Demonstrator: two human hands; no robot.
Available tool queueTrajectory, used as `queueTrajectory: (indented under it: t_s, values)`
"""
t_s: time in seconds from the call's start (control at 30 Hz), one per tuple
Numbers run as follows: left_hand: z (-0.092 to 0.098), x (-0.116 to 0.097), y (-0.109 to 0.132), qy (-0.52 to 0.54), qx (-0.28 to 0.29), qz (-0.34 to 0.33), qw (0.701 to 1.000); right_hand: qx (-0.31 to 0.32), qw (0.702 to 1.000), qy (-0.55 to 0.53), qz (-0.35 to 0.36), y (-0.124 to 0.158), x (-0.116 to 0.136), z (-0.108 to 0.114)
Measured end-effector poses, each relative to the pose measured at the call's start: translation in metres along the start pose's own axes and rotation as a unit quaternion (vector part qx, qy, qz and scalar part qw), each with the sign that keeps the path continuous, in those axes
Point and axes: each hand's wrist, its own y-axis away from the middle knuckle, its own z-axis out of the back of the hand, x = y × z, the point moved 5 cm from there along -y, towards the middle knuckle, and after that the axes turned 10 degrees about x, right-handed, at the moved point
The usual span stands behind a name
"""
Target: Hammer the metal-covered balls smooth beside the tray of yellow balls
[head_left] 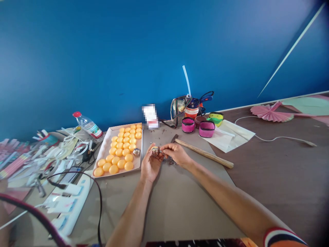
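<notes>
Blue wall point(128, 51) behind a brown desk point(272, 164)
The plain wall rises along the desk's back edge, deep blue in the middle and paler, faintly violet in the light, toward the upper right; there a thin white line point(296, 45) slants down leftward, tapering to a point above the back edge. A narrow pale strip point(308, 95) follows that edge on the right. Left of the dark brown top, a matt grey surface point(190, 212) stretches toward the front edge.

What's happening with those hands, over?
Left hand: cupping a partly shiny ball. Right hand: close up beside it. Hammer: lying just beyond right hand.
</notes>
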Motion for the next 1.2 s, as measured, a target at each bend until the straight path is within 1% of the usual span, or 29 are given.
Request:
queueTrajectory:
  t_s: [0.07,0.17,0.27,0.37,0.53,0.7,0.8,0.93,1.2]
  values:
    - [0.0,0.0,0.0,-0.008,0.006,-0.007,1.0,-0.011,1.0,-0.001,0.003,0.0,-0.002,0.0]
    - [-0.002,0.0,0.0,-0.02,0.012,-0.012,1.0,-0.028,0.999,0.036,0.009,0.0,-0.002,0.001]
    - [-0.003,0.001,0.001,-0.031,0.01,-0.01,0.999,-0.023,0.997,0.068,0.014,0.002,0.002,-0.001]
    - [-0.003,0.002,0.001,-0.033,0.008,-0.011,0.999,-0.009,0.999,0.048,0.014,0.003,0.003,-0.006]
    - [-0.002,0.003,0.001,-0.04,0.001,-0.014,0.999,-0.014,0.999,0.038,0.016,0.003,0.002,-0.01]
    - [-0.003,0.003,0.0,-0.05,0.017,-0.025,0.998,-0.018,1.0,0.019,-0.005,0.003,0.0,-0.01]
    - [-0.002,0.003,0.0,-0.061,0.016,-0.03,0.998,-0.014,1.0,0.01,-0.018,0.003,-0.001,-0.01]
    - [0.0,0.004,0.001,-0.081,0.005,-0.033,0.996,-0.017,0.999,0.014,-0.037,0.003,-0.002,-0.009]
    - [-0.002,0.003,0.004,-0.125,0.002,-0.056,0.991,-0.016,0.998,0.035,-0.053,0.006,-0.002,-0.006]
